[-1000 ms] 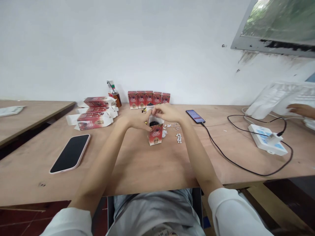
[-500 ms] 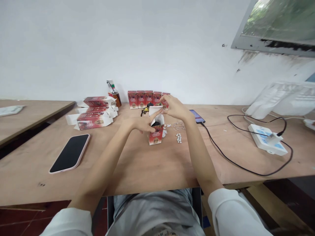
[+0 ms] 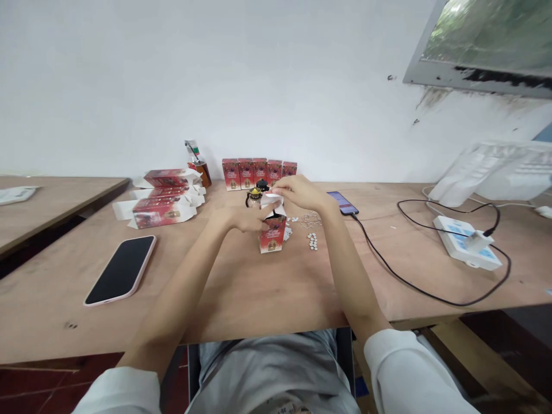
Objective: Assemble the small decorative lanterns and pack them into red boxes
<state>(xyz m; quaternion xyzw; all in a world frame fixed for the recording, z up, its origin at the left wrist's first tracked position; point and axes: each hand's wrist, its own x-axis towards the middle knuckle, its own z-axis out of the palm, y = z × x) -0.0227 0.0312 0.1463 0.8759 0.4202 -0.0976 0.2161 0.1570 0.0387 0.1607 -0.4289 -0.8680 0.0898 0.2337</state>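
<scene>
A small red printed carton [image 3: 271, 237] stands upright on the table, its top partly open with something dark inside. My left hand [image 3: 244, 218] holds it from the left, thumb at the front and a finger reaching over the opening. My right hand [image 3: 298, 192] is above the carton, its fingers closed on the raised white top flap [image 3: 271, 199], which is bent over. Just behind stands a small glass jar-like ornament [image 3: 254, 198] with a dark and yellow top, and a black-topped one [image 3: 262, 185] beside it.
Several closed red cartons [image 3: 245, 173] line the wall. Unfolded cartons [image 3: 157, 211] lie at left, near a bottle of amber liquid [image 3: 202, 171]. Small white pieces [image 3: 313, 241] lie right of the carton. There are two phones [image 3: 121, 270], a cable and a power strip [image 3: 468, 244].
My right hand has come slightly down and left, and the white flap is bent lower over the opening. The left hand stays at the carton.
</scene>
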